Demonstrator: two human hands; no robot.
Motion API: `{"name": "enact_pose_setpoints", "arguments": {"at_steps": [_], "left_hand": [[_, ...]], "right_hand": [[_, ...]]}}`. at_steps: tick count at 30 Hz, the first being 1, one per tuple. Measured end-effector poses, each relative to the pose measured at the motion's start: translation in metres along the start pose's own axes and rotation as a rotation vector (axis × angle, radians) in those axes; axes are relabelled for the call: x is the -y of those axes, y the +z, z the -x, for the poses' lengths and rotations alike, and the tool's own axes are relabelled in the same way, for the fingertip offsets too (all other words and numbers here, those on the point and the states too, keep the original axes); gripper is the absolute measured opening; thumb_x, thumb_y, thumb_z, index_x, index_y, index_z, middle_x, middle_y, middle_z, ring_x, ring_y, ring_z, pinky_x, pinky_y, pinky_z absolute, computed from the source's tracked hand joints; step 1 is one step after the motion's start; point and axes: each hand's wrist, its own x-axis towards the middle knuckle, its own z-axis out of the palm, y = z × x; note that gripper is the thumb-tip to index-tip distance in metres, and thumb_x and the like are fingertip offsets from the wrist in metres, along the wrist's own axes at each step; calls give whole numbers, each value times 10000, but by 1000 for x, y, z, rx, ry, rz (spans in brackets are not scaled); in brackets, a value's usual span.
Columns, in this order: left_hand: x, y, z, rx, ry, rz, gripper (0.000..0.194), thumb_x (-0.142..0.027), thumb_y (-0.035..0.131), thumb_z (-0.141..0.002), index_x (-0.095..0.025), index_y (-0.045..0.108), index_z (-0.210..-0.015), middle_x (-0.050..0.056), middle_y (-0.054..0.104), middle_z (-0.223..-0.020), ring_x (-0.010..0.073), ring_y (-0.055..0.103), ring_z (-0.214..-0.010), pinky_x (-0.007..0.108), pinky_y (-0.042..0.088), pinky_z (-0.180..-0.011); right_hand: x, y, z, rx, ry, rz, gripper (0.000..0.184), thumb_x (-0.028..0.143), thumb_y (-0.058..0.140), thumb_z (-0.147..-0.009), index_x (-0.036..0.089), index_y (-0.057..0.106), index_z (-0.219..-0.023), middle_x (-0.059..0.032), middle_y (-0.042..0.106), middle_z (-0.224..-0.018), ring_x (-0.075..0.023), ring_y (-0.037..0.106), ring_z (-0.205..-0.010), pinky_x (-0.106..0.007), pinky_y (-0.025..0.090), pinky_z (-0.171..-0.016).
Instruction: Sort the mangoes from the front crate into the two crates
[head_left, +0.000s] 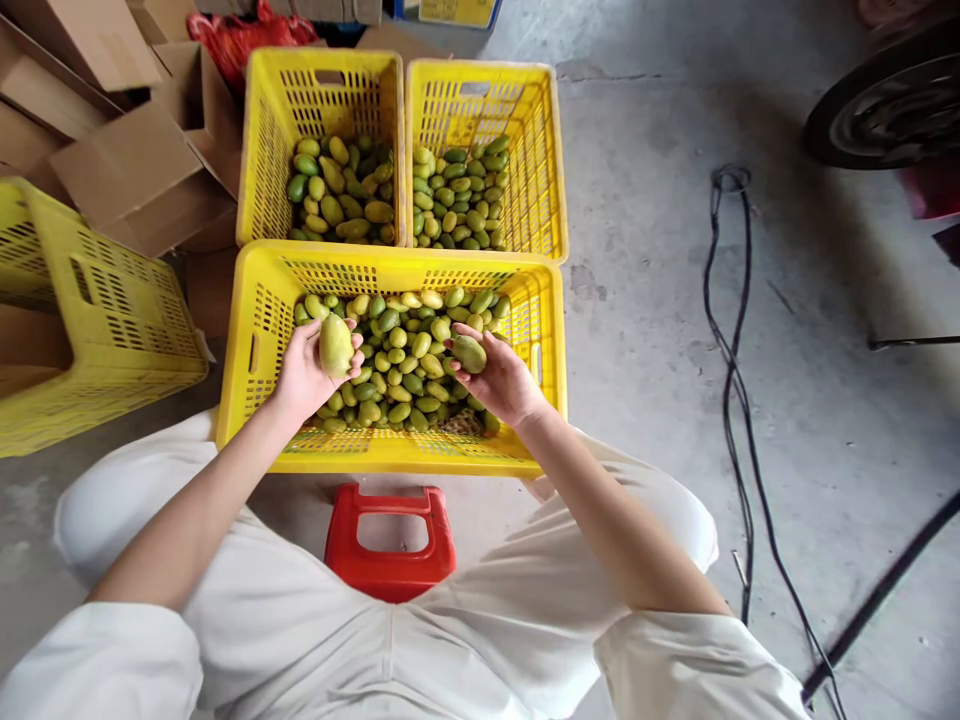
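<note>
My left hand (311,372) holds a pale yellow-green oval fruit (336,346), like a small mango, resting on the palm with the fingers curled round it. In my right hand (510,380) lies a smaller, greener oval fruit (469,354), held between thumb and fingers. Both hands hover over the near yellow plastic crate (397,462), whose bottom is covered with similar green and yellow fruits (409,395). A brownish patch (461,421) shows among them near the front right.
Behind stand two more yellow crates, the left one (249,150) and the right one (561,160), both holding such fruits. Another yellow crate (142,310) and cardboard boxes (127,165) are at left. A red stool (390,575) is below me; black cables (731,350) and a wheel (885,110) are right.
</note>
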Motion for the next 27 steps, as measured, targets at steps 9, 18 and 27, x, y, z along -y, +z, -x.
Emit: {"name": "enact_pose_setpoints", "arguments": {"at_steps": [9,18,27], "left_hand": [[4,-1,-2,-72,51,12,244,-325,808,-896,-197,602,-862,21,714,-806,134,686,-650,227,564,-608],[-1,0,3,-19,44,19,213,-371,668,-940,-180,649,-848,-13,547,-624,107,530,-495,203,457,-477],[6,-6,0,24,-12,12,216,-397,705,-953,-189,687,-1005,106,783,-1049,245,770,-895,394,658,-825]], "right_hand": [[-2,1,2,-67,-35,-3,577,281,1024,-635,313,723,-1126,8,754,-1079,-218,754,-1022,-379,659,-891],[-3,2,2,-100,8,-5,531,276,1076,-541,250,731,-943,38,650,-811,-135,653,-791,-187,449,-527],[2,3,2,-98,8,30,411,287,840,-717,265,790,-1125,-16,747,-1058,-179,705,-925,-271,608,-738]]}}
